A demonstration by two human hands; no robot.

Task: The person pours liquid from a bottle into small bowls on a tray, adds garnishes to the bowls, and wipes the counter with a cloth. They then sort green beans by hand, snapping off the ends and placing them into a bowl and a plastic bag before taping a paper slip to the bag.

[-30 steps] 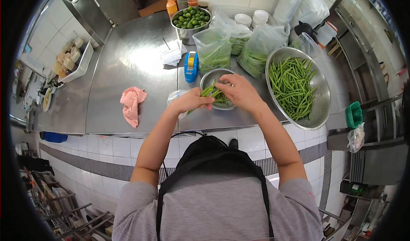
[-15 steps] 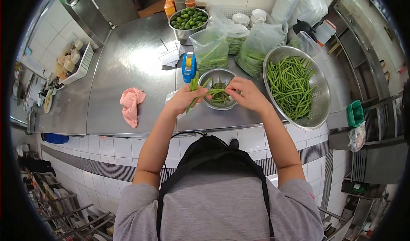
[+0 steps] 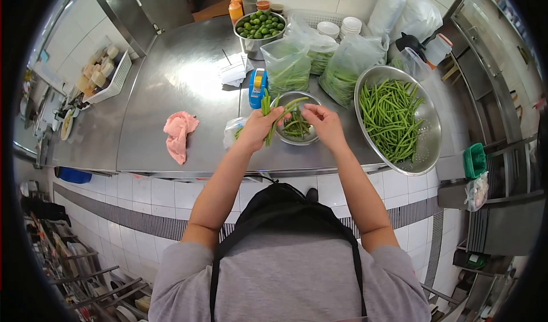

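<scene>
A small bunch of green beans point(image 3: 266, 104) is gripped in my left hand point(image 3: 258, 130), whose fingers are closed round it. Some of these beans stick up past the thumb, and others slant right over a small metal bowl point(image 3: 298, 142). Short bean pieces point(image 3: 297, 128) lie inside that bowl. My right hand point(image 3: 326, 129) is at the bowl's right side, thumb and fingertips pinched together near the slanting bean tips. Whatever lies between those fingertips is too small to make out. To the right, a large perforated metal colander point(image 3: 428, 142) holds many whole green beans point(image 3: 391, 119).
Behind the bowl stand bags of greens point(image 3: 285, 68), a blue tape dispenser point(image 3: 257, 91) and a pot of green limes point(image 3: 260, 25). A pink cloth point(image 3: 180, 135) lies left on the steel counter point(image 3: 142, 105). A clear plastic bag point(image 3: 233, 132) sits beside my left hand.
My right hand has drawn slightly away from the held beans' tips. The bunch in my left hand now points more upward over the bowl. The whole view has shifted slightly.
</scene>
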